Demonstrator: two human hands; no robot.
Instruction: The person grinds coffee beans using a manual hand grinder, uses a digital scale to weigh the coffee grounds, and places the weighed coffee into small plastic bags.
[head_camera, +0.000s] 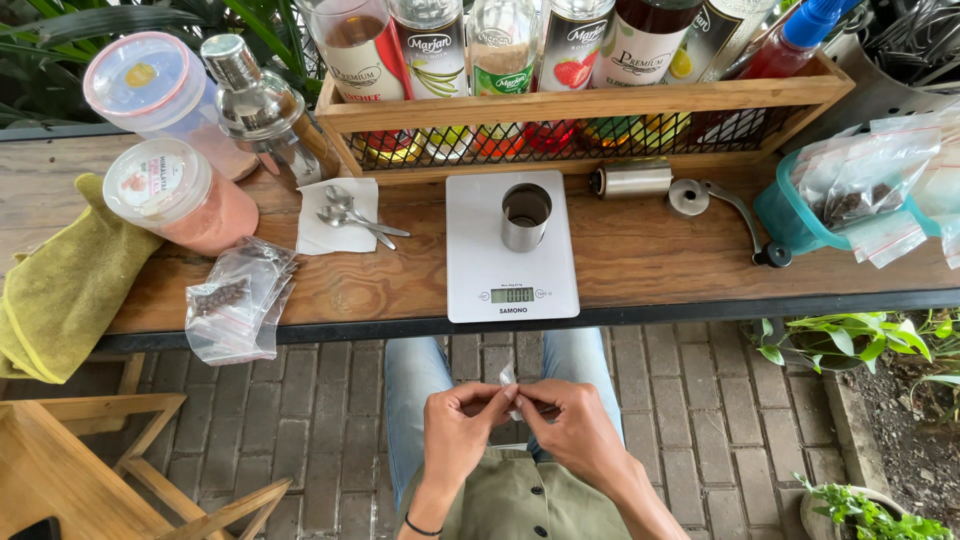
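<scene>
My left hand (458, 432) and my right hand (572, 425) meet over my lap, below the wooden counter's edge. Together they pinch a small clear plastic bag (509, 385) between the fingertips. On the counter above them lies a white digital kitchen scale (470, 270) with a small metal cup (525, 216) standing on it. Neither hand touches the scale or the cup.
A wooden counter (650, 250) carries a crate of syrup bottles (570, 100), a metal hand grinder with crank (690, 190), two spoons on a napkin (345, 212), clear bags of dark beans (238, 298), two pink-filled tubs (180, 190), a cocktail shaker (255, 100), a yellow-green cloth (60, 280) and a teal tub of bags (870, 190).
</scene>
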